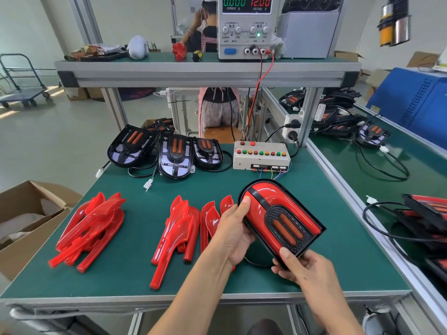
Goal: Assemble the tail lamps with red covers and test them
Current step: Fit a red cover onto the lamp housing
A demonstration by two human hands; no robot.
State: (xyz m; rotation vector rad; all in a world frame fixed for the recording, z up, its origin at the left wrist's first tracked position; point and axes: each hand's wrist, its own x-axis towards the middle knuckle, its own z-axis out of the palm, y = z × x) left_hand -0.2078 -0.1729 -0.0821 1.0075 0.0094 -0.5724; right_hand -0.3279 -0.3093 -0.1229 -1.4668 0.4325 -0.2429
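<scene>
Lamp (280, 215): red-covered, tilted above mat (135, 284), right of cover piles (180, 228)
Left hand (233, 234): grips its left edge; thumb on top
Right hand (298, 267): pinches near corner
Room: bare mat along front edge

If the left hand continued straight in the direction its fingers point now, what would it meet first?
Probably only the tail lamp itself: the left hand already grips its left edge, thumb on the red cover. Beyond the lamp, that line leads toward the test box, though depth is unclear.

Red-covered tail lamp (281, 217) tilted above bench; loose red covers (90, 228) left.
</scene>
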